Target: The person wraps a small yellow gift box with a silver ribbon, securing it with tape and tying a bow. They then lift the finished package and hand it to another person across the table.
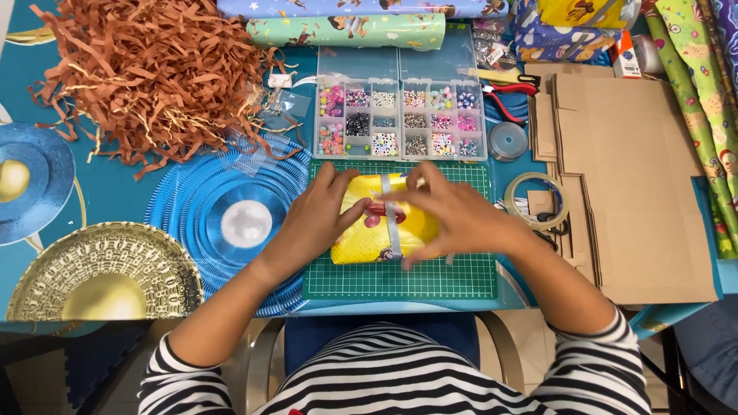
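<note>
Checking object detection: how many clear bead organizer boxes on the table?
2, side by side just above the green cutting mat: left bead box, right bead box, both open with lids up. Wrapping paper rolls behind could hide more.

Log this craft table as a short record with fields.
Left hand: flat on the yellow parcel
Right hand: on the parcel, fingers at the grey ribbon
Under parcel: green cutting mat
Behind: bead box
Far left: brown paper shred
Right: flat cardboard, tape roll
</note>
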